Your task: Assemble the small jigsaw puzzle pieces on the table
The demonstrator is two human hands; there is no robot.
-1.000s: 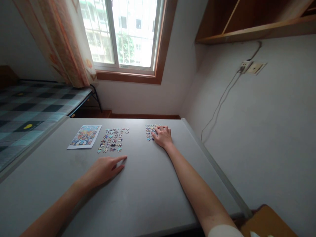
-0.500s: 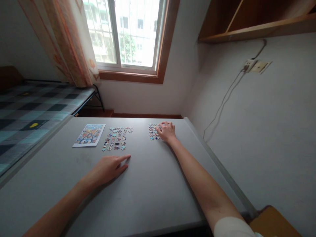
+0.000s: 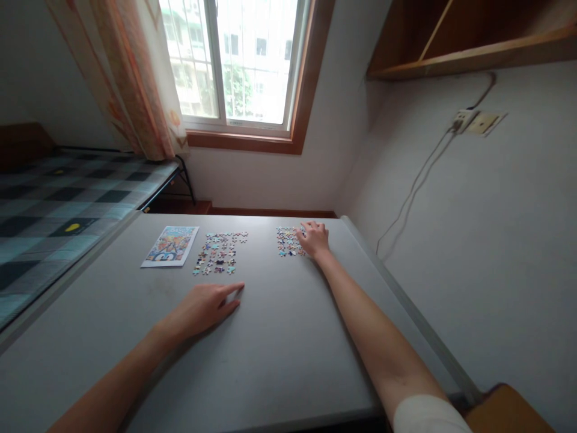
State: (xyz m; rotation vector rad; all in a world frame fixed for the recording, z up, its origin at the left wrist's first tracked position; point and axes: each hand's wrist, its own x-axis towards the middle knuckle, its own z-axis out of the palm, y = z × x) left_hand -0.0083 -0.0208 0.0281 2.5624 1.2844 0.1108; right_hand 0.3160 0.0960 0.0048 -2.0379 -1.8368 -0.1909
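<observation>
In the head view, a pale tabletop (image 3: 270, 349) across the middle and bottom of the frame. On it, left of centre, a printed sheet (image 3: 172, 243), with pale lettering along the top edge, too blurred to read, over a crowded colourful picture; near the bottom edge, a bold curved shape in blue and white, impossible to tell as numeral or drawing. Just right of the sheet, a left group of puzzle pieces (image 3: 219, 262), laid out in loose rows, apart from one another. Past a bare gap, right of centre, a right group of puzzle pieces (image 3: 282, 254), smaller and closer set.

Below the left group, a left hand (image 3: 207, 308), fingers open, index stretched toward frame right, thumb apart, with nothing visible between. Over the right edge of the right group, a right hand (image 3: 314, 242), fingers bent and spread; cannot tell, gripping a piece or merely touching.

At far left, a checked mattress (image 3: 27, 240) bearing a dark label (image 3: 72, 228) with a yellow shape, any wording unreadable. At upper centre, a window (image 3: 259, 72), with tiny illegible marks along the lower frame.
</observation>
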